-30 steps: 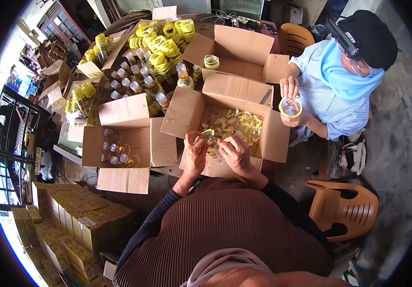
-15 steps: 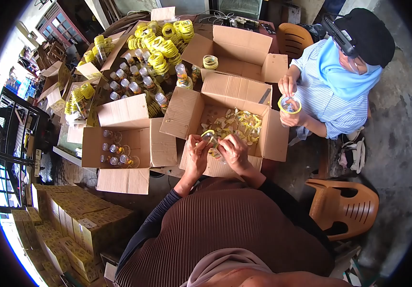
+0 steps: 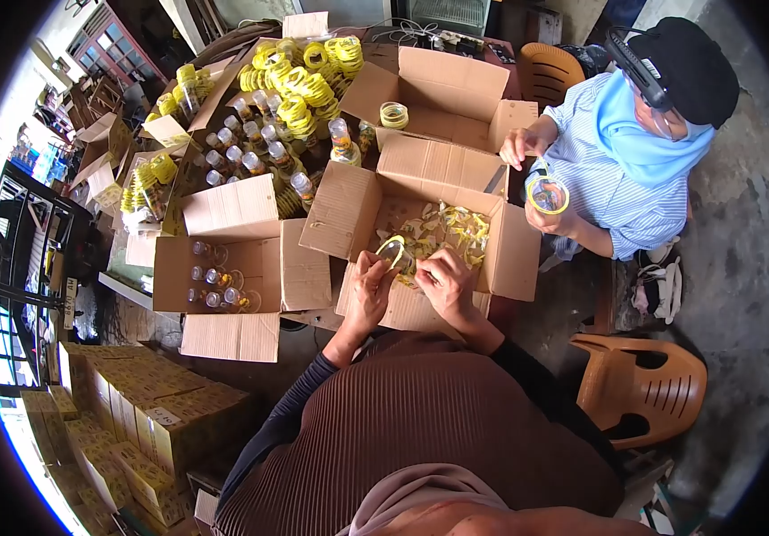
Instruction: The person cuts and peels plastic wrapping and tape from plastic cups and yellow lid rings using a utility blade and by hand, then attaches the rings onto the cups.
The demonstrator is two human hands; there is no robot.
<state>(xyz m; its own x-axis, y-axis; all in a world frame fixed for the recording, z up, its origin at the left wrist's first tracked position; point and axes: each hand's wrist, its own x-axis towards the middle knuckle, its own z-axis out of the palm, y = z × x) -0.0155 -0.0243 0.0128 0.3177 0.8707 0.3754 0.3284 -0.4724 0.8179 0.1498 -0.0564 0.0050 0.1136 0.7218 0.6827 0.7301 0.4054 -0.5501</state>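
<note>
Left hand (image 3: 372, 288) and right hand (image 3: 446, 280) pinch what appears to be a clear cup (image 3: 397, 259) with a yellow rim, fingers closed on its sides, above an open carton (image 3: 442, 234) holding yellow scraps (image 3: 465, 234).

Likely small packing workshop: open cartons (image 3: 219, 210), stacked boxes (image 3: 152, 402), bare concrete floor (image 3: 742, 295).
</note>
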